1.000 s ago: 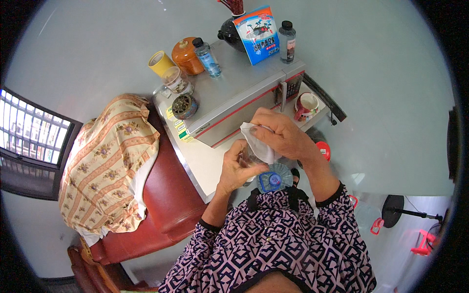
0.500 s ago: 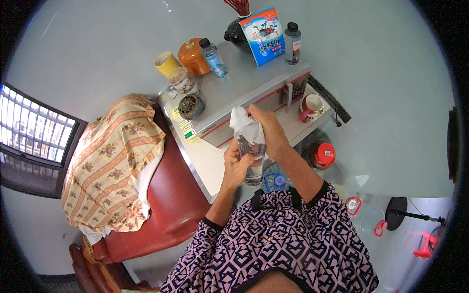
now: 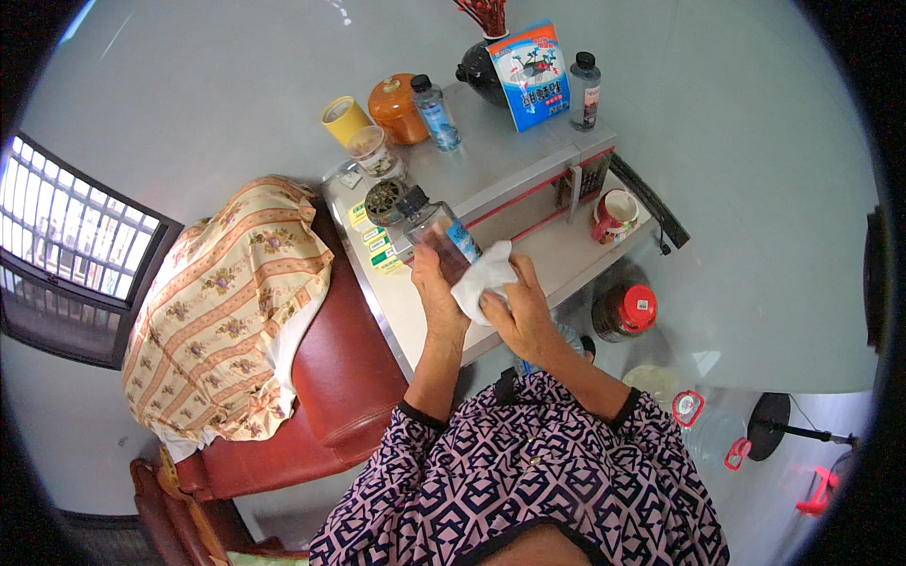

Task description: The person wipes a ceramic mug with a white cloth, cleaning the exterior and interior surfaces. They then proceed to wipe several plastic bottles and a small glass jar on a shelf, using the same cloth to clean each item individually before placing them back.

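My left hand (image 3: 437, 291) is wrapped round a clear plastic bottle (image 3: 436, 229) with a black cap and a blue label. The bottle tilts, its cap pointing up and to the left. A white cloth (image 3: 485, 283) is bunched in my right hand (image 3: 522, 316) and pressed against the bottle's bottom end. The fingers of my right hand are closed on the cloth. Both hands are above the pale lower shelf in front of the grey metal cabinet (image 3: 510, 141).
On the cabinet stand another bottle (image 3: 437, 115), an orange pot (image 3: 397, 108), a yellow cup (image 3: 345, 120), a black vase (image 3: 482, 74), a blue packet (image 3: 534, 80) and a dark-capped bottle (image 3: 585, 92). A red mug (image 3: 613, 215) sits lower right. A red-lidded jar (image 3: 623, 312) stands below; a red sofa (image 3: 349, 396) is left.
The bottle has been turned from cap end under the cloth to cap up-left. My right hand with the cloth has moved down to the bottle's bottom, and my left hand has shifted up.
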A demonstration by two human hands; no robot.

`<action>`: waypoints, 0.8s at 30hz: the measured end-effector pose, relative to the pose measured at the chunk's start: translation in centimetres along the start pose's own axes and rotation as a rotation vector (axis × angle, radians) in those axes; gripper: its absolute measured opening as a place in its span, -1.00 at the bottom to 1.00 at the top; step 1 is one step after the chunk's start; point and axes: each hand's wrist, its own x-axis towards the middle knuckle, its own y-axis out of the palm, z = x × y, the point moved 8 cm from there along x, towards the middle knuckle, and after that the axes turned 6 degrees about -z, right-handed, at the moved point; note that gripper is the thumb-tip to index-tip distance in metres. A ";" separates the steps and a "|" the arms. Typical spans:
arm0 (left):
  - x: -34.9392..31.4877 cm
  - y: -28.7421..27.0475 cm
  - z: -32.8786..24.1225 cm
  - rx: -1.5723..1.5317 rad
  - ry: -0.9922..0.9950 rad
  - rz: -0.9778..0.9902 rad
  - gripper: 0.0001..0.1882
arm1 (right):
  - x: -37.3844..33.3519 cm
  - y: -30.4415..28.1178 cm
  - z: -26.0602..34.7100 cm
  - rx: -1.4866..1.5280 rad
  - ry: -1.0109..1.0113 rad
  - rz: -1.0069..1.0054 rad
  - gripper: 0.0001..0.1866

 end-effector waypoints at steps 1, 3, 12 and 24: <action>0.1 0.2 0.0 -0.017 -0.023 0.014 -0.37 | -0.5 -0.2 -0.1 0.060 0.021 0.006 -0.72; 0.1 0.4 0.0 -0.052 -0.073 0.042 -0.31 | -1.6 -0.2 -1.1 0.129 0.182 0.055 -0.69; -0.5 3.9 -1.7 0.063 0.015 0.192 -0.28 | -3.7 0.6 -4.0 0.659 0.815 0.137 -0.53; -2.0 7.0 -2.1 0.314 0.100 0.269 -0.51 | -2.0 -2.8 -6.1 0.513 0.720 -0.046 -0.37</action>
